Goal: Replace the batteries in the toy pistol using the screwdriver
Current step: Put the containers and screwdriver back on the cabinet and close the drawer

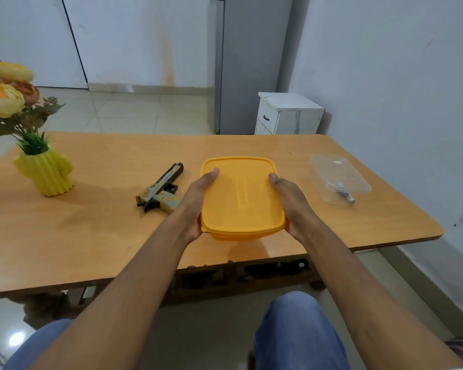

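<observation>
From the head camera, nearest are the person's knees in blue trousers (300,332), then two bare forearms reaching over the near edge of the wooden table (96,236). The left hand (198,198) and right hand (289,201) clasp the two sides of an orange lidded container (241,198), thumbs lying on the lid and fingers wrapped under the rim; the lid is on.

Taking that container as the landmark: the toy pistol (161,189) lies flat on the table just left of it, close beside the left wrist, its long axis running diagonally with the barrel pointing away and to the right, the grip towards the near left. So the left hand is the nearer one to reach it. Right of the container, well apart, sits a clear plastic tub (340,177) with small dark-and-metal items inside (possibly batteries, too small to tell). No screwdriver is visible; I judge it may be inside the orange container, so opening that comes first. Far left stands a yellow cactus-shaped vase (47,173) of artificial flowers.
</observation>
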